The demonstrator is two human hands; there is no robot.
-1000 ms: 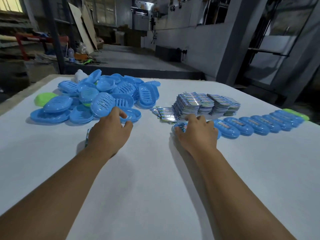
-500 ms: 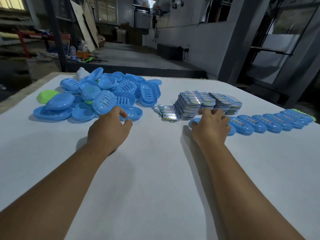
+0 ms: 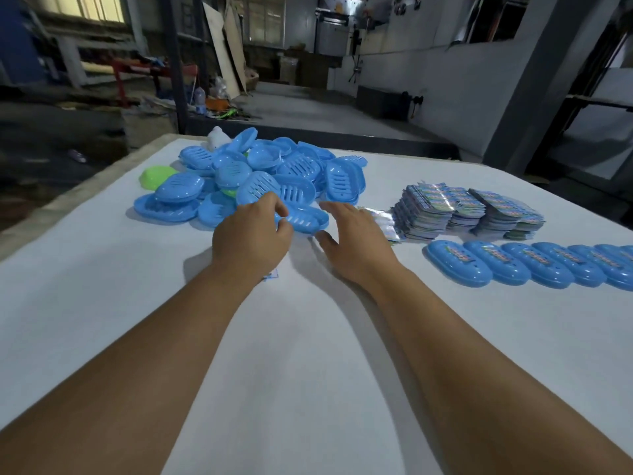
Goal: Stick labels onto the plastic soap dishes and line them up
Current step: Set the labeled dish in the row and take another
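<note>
Two hands framed one blue soap dish point(image 3: 306, 218) at the pile's near edge: the left hand point(image 3: 251, 240) pinched its left end with curled fingers, the right hand point(image 3: 352, 243) hovered spread at its right end. Behind lay the heap of blue dishes point(image 3: 260, 176); rightward, label stacks point(image 3: 466, 210) and the labelled row point(image 3: 534, 265).

My left hand point(image 3: 251, 236) pinches the near blue oval slotted plastic soap dish point(image 3: 305, 219) at the pile's edge; my right hand point(image 3: 352, 243) reaches in, fingers spread, beside stacked shiny printed labels point(image 3: 455, 209).
</note>
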